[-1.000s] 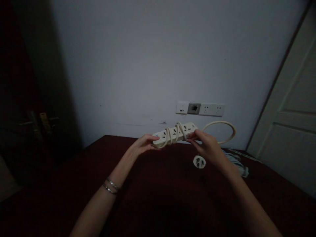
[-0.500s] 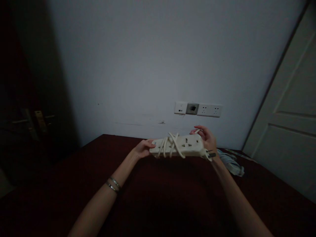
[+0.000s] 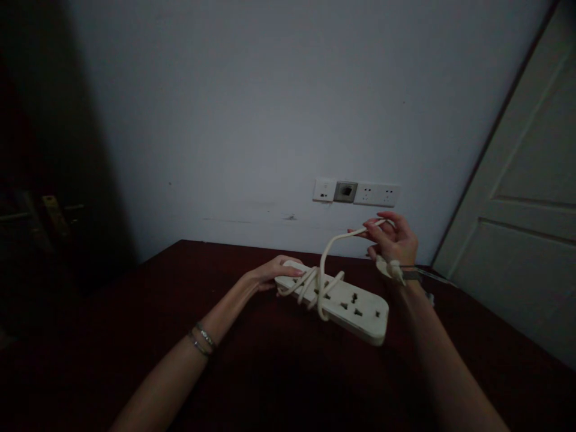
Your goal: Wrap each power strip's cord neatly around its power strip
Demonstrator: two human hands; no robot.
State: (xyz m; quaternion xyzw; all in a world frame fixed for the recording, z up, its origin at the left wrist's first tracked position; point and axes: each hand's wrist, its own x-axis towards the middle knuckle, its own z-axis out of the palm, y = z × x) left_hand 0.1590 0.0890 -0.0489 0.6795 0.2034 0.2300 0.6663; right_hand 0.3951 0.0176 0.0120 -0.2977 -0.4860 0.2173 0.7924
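A white power strip [image 3: 355, 309] is held above the dark red tabletop, its right end tilted down toward me. My left hand [image 3: 276, 273] grips its left end, thumb on top. Several turns of white cord [image 3: 310, 282] wrap around the strip's left half. From there a length of cord rises to my right hand [image 3: 393, 237], which pinches it between thumb and fingers, above and right of the strip. The plug [image 3: 389, 268] hangs at my right wrist, its prongs not clearly visible.
A dark red table [image 3: 252, 372] stretches to the white wall. Wall sockets [image 3: 375, 194] are set low in the wall behind my hands. A pale coiled bundle [image 3: 429, 298] lies mostly hidden behind my right forearm. A white panelled door [image 3: 531, 240] stands at right.
My right hand has left the strip's right end and moved up and right, pulling a length of cord off it. The strip has tilted, right end downward.
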